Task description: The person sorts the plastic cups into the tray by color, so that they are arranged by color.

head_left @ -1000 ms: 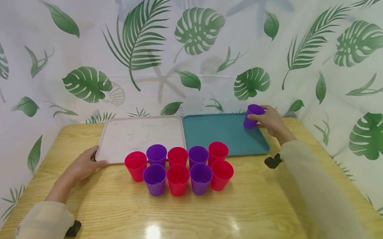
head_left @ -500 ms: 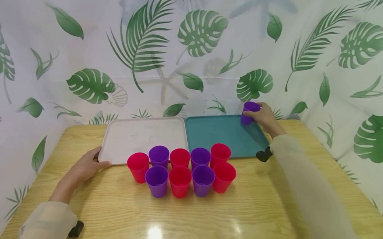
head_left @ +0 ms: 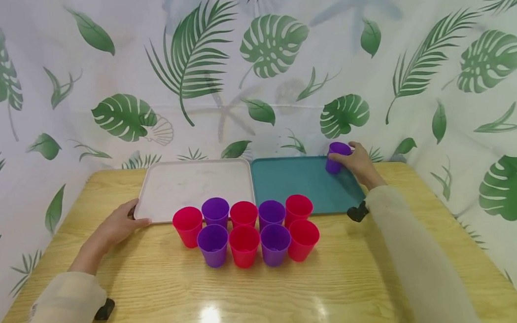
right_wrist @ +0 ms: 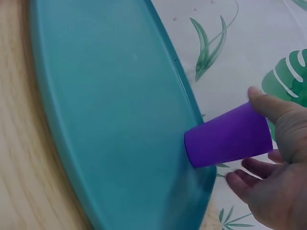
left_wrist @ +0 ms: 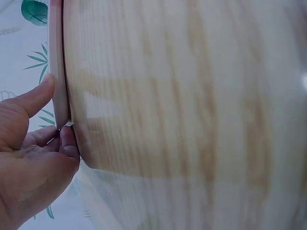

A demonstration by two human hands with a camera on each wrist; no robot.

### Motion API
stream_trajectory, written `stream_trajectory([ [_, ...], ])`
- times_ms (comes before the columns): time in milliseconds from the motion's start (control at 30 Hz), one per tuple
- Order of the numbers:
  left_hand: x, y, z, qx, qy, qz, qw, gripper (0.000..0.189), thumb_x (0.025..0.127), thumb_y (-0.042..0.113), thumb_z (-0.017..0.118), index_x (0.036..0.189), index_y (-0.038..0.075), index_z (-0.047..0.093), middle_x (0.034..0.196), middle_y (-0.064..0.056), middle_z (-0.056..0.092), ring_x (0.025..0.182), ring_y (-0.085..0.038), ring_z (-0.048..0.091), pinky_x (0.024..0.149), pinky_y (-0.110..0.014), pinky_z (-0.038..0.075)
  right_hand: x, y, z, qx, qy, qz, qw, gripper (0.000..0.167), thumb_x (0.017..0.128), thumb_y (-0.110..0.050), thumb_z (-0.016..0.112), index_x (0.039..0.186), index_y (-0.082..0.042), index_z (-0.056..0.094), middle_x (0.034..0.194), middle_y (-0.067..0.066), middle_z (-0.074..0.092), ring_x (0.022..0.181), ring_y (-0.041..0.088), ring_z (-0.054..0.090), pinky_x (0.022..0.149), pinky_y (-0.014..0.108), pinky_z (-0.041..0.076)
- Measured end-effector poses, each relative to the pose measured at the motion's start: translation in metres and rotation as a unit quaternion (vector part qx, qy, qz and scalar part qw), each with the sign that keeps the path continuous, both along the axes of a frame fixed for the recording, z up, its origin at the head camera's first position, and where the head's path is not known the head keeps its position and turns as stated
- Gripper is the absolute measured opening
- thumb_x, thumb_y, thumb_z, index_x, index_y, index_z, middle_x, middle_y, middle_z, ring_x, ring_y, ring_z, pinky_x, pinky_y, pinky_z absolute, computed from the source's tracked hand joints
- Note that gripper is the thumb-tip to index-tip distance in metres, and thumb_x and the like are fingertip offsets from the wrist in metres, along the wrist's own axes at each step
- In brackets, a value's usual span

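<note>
Cup [right_wrist: 225, 136], purple, stands on the teal tray [head_left: 297, 181] between the loosely spread thumb and fingers of the right hand [head_left: 360, 163]; the left hand [head_left: 119, 222], well apart, grips the white tray [head_left: 193, 185].

Room type unclear: wood-grain table [head_left: 169, 305] screened by leaf-print sheet [head_left: 289, 90].

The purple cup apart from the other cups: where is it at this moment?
In the head view, the purple cup is at the back right corner of the teal tray, between thumb and fingers of the right grip.
</note>
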State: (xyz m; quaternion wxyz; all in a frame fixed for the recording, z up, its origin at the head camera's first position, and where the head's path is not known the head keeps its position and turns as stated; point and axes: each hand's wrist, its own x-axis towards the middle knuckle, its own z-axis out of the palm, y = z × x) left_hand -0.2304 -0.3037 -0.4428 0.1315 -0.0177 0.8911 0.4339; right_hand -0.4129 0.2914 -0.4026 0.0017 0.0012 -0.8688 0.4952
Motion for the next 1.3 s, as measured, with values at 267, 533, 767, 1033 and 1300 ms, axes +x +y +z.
stream_trajectory([
  [267,0.003,0.001,-0.001,-0.011,-0.01,0.003,0.9999,0.088,0.103,0.023,0.065,0.158,-0.013,0.006,0.162,-0.04,0.01,0.151,-0.055,0.01,0.121,-0.066,0.013,0.012,0.015,0.01,-0.009,0.058,-0.025,0.998,0.093,0.1,-0.043,0.065,0.162,0.005,0.015,0.159,0.033,0.03,0.147,0.045,0.032,0.118,0.057,0.033],
  [533,0.003,0.004,0.0,-0.014,-0.017,0.008,0.9997,0.089,0.103,0.025,0.065,0.159,-0.012,0.006,0.163,-0.039,0.009,0.151,-0.055,0.01,0.121,-0.066,0.012,0.042,0.016,0.032,0.016,0.104,-0.003,0.9944,0.088,0.1,-0.048,0.064,0.161,0.001,0.024,0.159,0.026,0.038,0.148,0.041,0.034,0.116,0.059,0.036],
  [767,0.003,0.004,0.0,-0.016,-0.029,0.014,0.9993,0.091,0.103,0.028,0.065,0.159,-0.011,0.005,0.163,-0.038,0.007,0.151,-0.055,0.009,0.121,-0.066,0.012,0.077,0.006,0.045,-0.015,0.08,0.057,0.995,0.081,0.102,-0.041,0.064,0.162,-0.001,0.026,0.156,0.025,0.042,0.146,0.039,0.038,0.118,0.055,0.034],
  [1033,0.004,0.002,0.003,-0.015,-0.025,0.011,0.9995,0.091,0.103,0.027,0.064,0.159,-0.012,0.003,0.163,-0.039,0.004,0.15,-0.056,0.006,0.121,-0.066,0.009,0.113,-0.008,0.041,-0.002,0.057,0.112,0.9921,0.075,0.103,-0.035,0.065,0.16,-0.002,0.03,0.152,0.022,0.049,0.141,0.038,0.046,0.117,0.055,0.037],
  [1300,0.003,0.002,0.003,-0.014,-0.045,0.015,0.9988,0.092,0.104,0.028,0.064,0.159,-0.01,0.0,0.164,-0.038,0.0,0.151,-0.056,0.004,0.121,-0.067,0.009,0.132,-0.018,0.027,-0.012,0.047,0.164,0.9853,0.065,0.103,-0.023,0.066,0.157,0.0,0.036,0.148,0.021,0.053,0.137,0.037,0.05,0.1,0.02,0.048],
])
